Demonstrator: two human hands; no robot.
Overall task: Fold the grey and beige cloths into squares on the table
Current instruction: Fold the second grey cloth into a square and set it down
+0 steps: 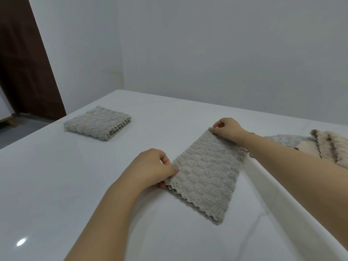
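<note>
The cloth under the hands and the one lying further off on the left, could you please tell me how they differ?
The cloth under the hands is a long folded strip; the far cloth is a compact, thicker square. The strip is pinched at one long edge by the left hand and the right hand; the far cloth lies untouched. The strip sits near the table edge, the square further in. Both are greyish and ribbed.
</note>
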